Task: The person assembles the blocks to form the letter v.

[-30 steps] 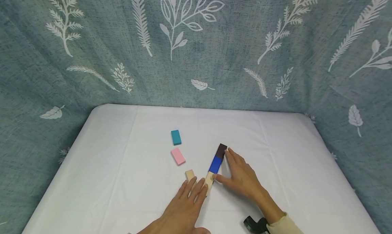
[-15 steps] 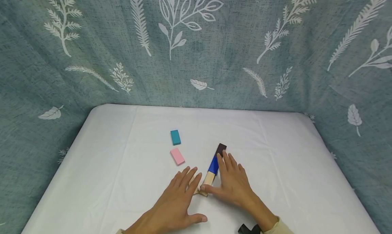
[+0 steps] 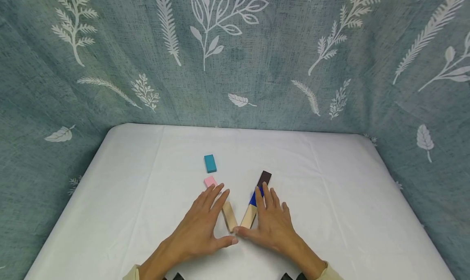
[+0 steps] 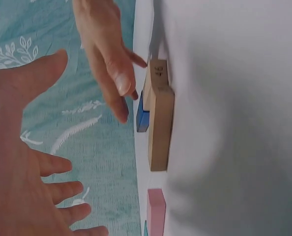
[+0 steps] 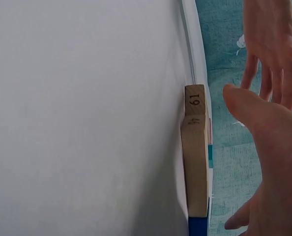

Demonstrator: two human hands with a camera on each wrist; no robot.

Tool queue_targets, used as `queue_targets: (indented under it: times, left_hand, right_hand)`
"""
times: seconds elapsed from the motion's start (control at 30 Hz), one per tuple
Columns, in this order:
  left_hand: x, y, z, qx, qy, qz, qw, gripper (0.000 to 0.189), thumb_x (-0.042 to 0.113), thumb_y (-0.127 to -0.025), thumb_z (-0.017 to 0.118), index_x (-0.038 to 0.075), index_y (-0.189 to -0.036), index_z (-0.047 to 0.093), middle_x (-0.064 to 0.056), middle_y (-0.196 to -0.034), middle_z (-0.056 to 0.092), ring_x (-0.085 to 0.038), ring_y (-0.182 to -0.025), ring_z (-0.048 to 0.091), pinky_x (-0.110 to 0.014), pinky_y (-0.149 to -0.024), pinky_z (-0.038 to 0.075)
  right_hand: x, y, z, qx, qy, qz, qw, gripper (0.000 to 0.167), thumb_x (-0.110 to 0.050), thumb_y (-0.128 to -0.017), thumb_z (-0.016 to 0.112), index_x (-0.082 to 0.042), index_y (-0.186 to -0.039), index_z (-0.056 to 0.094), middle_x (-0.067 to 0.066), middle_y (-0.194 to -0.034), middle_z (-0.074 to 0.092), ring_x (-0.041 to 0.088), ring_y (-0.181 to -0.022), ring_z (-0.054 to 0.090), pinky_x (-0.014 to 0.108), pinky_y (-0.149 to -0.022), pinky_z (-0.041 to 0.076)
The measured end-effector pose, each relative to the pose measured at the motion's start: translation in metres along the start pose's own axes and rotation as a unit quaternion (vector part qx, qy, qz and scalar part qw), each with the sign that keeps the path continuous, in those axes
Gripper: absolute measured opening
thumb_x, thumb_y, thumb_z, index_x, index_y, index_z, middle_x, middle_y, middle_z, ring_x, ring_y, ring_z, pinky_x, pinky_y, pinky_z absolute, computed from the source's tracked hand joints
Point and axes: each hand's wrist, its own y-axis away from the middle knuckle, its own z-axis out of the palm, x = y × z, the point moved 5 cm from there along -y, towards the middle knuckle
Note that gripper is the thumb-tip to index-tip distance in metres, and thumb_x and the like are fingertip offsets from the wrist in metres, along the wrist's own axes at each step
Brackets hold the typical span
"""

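Note:
Two plain wooden blocks meet near their front ends in a V: the left plain block [image 3: 229, 217] and the right plain block [image 3: 249, 217], with printed numbers on their ends in the wrist views. Behind the right one, in line, lie a blue block [image 3: 253, 200] and a dark brown block [image 3: 264, 178]. My left hand [image 3: 196, 227], fingers spread, hovers beside the left plain block and partly hides a pink block [image 3: 209, 181]. Over the right row's outer side is my right hand [image 3: 273, 227], fingers extended and thumb by the V's point. Neither hand grips anything.
A teal block [image 3: 210, 164] lies behind the pink one. All blocks rest on a white-covered table [image 3: 330, 182]. Green-blue leaf-patterned cloth [image 3: 235, 60] hangs behind the table and along both sides.
My left hand has drawn back leftward, uncovering the left plain block and overlapping the pink one. My right hand has shifted toward me and left along the row.

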Motion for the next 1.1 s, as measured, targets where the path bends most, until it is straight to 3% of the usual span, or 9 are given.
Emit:
queue_targets:
  times: [0.23, 0.4, 0.7, 1.1]
  left_hand:
    - [-0.010, -0.002, -0.003, 0.016, 0.006, -0.013, 0.9998, 0.105, 0.066, -0.081, 0.071, 0.007, -0.158, 0.031, -0.011, -0.165, 0.024, -0.029, -0.154, 0.013, -0.052, -0.120, 0.020]
    - [-0.017, -0.005, -0.003, 0.028, 0.009, -0.025, 0.9993, 0.105, 0.066, -0.081, 0.072, 0.006, -0.158, 0.032, -0.013, -0.164, 0.026, -0.032, -0.153, 0.017, -0.055, -0.119, 0.021]
    - [-0.032, -0.009, -0.002, 0.029, 0.034, -0.049, 0.9978, 0.112, 0.058, -0.074, 0.083, 0.005, -0.158, 0.031, -0.016, -0.164, 0.026, -0.039, -0.150, 0.022, -0.056, -0.118, 0.022]
    - [-0.049, -0.020, -0.004, 0.032, 0.050, -0.076, 0.9954, 0.114, 0.053, -0.073, 0.086, 0.006, -0.159, 0.028, -0.017, -0.162, 0.028, -0.036, -0.149, 0.025, -0.056, -0.118, 0.024]
  right_hand:
    - [-0.004, 0.001, 0.003, 0.000, 0.016, 0.019, 0.9997, 0.135, -0.095, -0.068, 0.053, -0.002, -0.160, 0.021, 0.023, -0.166, 0.010, 0.047, -0.150, 0.014, 0.078, -0.106, 0.022]
    - [-0.005, -0.002, 0.005, 0.012, 0.033, 0.026, 0.9991, 0.133, -0.095, -0.069, 0.049, 0.000, -0.159, 0.024, 0.026, -0.164, 0.016, 0.049, -0.148, 0.018, 0.079, -0.104, 0.022]
    - [-0.004, -0.002, 0.009, 0.016, 0.041, 0.034, 0.9984, 0.132, -0.094, -0.070, 0.050, 0.003, -0.157, 0.028, 0.027, -0.163, 0.019, 0.049, -0.147, 0.024, 0.080, -0.103, 0.022]
    - [-0.004, -0.003, 0.009, 0.005, 0.049, 0.036, 0.9981, 0.131, -0.094, -0.071, 0.050, 0.003, -0.157, 0.028, 0.027, -0.163, 0.020, 0.048, -0.145, 0.028, 0.080, -0.103, 0.022]
